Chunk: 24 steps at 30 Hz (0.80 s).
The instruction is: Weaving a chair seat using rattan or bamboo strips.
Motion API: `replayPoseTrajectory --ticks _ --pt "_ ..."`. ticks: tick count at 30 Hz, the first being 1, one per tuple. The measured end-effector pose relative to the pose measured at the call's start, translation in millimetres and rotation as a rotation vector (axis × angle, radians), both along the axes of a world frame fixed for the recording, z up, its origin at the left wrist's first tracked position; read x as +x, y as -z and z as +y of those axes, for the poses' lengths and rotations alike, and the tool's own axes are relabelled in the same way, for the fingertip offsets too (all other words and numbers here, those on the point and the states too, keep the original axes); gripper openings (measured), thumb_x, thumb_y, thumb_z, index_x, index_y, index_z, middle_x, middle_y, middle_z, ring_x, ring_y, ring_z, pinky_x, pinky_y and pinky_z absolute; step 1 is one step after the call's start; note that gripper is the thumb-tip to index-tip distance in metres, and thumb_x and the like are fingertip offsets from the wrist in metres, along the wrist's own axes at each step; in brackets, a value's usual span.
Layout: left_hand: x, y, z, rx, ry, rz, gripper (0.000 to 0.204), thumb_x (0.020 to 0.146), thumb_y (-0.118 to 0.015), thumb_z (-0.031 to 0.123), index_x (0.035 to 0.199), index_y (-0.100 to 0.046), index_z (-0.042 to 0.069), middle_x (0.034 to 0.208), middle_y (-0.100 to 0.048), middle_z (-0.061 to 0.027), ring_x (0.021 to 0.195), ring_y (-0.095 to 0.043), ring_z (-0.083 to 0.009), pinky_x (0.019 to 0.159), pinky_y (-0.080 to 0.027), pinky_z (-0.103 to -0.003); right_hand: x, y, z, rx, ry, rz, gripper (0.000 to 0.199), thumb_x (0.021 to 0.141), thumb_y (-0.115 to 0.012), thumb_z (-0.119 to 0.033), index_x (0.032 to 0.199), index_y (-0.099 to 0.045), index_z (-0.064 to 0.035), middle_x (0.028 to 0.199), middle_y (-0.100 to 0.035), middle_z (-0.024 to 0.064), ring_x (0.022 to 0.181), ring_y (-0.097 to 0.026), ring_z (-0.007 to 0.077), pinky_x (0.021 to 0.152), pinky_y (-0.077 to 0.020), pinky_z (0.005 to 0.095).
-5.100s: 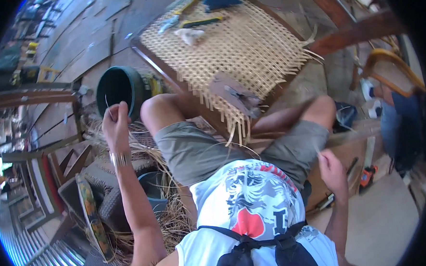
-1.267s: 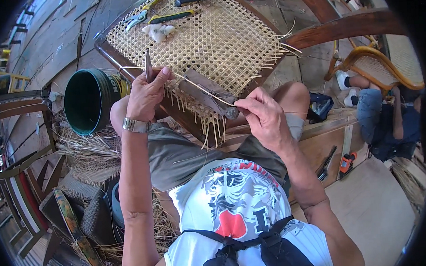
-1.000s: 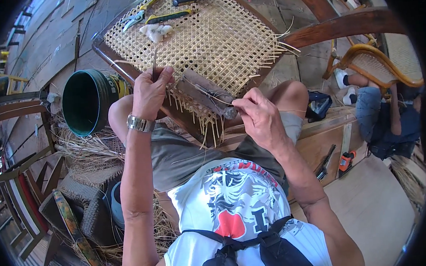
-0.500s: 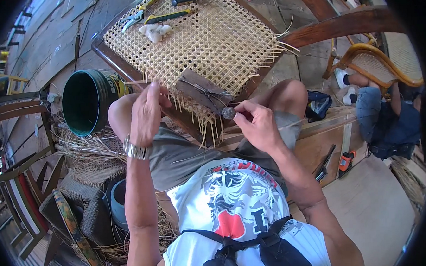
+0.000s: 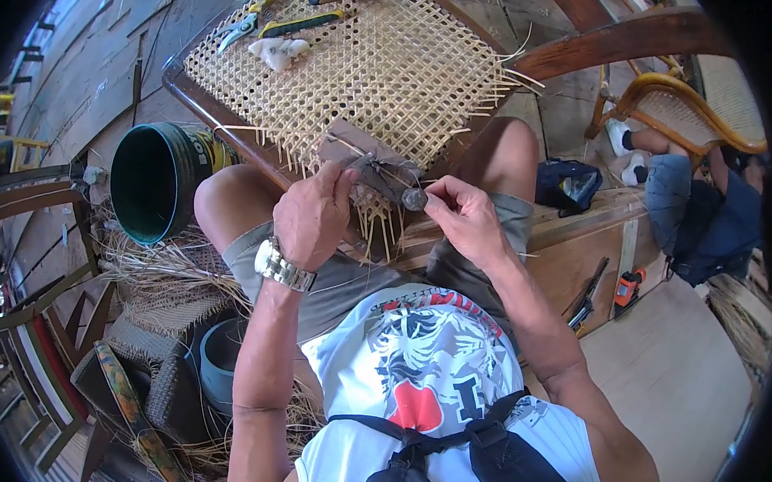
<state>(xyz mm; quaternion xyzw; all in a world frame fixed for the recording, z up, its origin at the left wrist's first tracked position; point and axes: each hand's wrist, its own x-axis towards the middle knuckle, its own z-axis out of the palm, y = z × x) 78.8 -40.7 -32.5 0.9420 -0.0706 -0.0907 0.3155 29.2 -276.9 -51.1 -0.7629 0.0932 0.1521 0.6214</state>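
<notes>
A small brown wooden block [image 5: 365,137] with dark binding lies on the near corner of a woven cane chair seat [image 5: 377,62]. A round dark knob [image 5: 414,199] sits at its near right end. My left hand [image 5: 312,214], wearing a metal watch, is closed with thumb and fingertips at the block's left edge; whatever they pinch is hidden. My right hand [image 5: 468,219] is closed in a pinch beside the knob, fingertips against it. A thin pale strand end [image 5: 531,253] shows beside my right wrist. Loose cane ends [image 5: 385,228] hang below the block.
Pruners [image 5: 237,32], a yellow-handled tool [image 5: 305,23] and a white lump [image 5: 278,53] lie on the seat. A green bucket [image 5: 121,189] stands left, above cane scraps [image 5: 169,265]. An orange tool [image 5: 629,289] lies right, with another person [image 5: 699,216] beyond.
My left hand has come right and nearer, from beyond the block's left side to its edge. My right hand stays by the knob. The long strand beyond it now shows only a short end.
</notes>
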Motion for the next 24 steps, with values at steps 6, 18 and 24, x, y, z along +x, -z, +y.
replayPoseTrajectory --ticks 6,18,24 --pt "-1 3 0 -0.128 0.000 0.014 0.027 0.100 -0.062 0.026 0.086 -0.062 0.002 0.066 -0.058 -0.0218 0.061 -0.058 -0.0425 0.055 -0.044 -0.045 -3 7 -6 0.033 -0.040 0.008 0.017 0.098 -0.065 -0.017 0.091 -0.066 -0.0008 0.072 -0.055 -0.0032 0.068 -0.046 0.0053 0.061 -0.0413 0.0263" --pt "10 4 9 -0.131 0.072 0.121 0.031 0.100 -0.059 0.030 0.084 -0.059 0.003 0.066 -0.060 -0.0220 0.068 -0.062 -0.0438 0.059 -0.047 -0.048 -205 -41 -207 -0.881 -0.129 0.428 0.024 0.092 -0.070 -0.021 0.106 -0.066 -0.0015 0.094 -0.062 0.0097 0.090 -0.059 0.0164 0.077 -0.0484 0.0312" --pt "10 9 10 -0.111 0.098 0.109 0.031 0.101 -0.058 0.030 0.088 -0.061 0.002 0.067 -0.059 -0.0217 0.063 -0.057 -0.0399 0.058 -0.046 -0.045 -73 -41 -81 -0.268 0.089 -0.228 0.036 0.097 -0.063 -0.020 0.129 -0.060 -0.0023 0.128 -0.061 0.0153 0.111 -0.064 0.0245 0.089 -0.0528 0.0349"
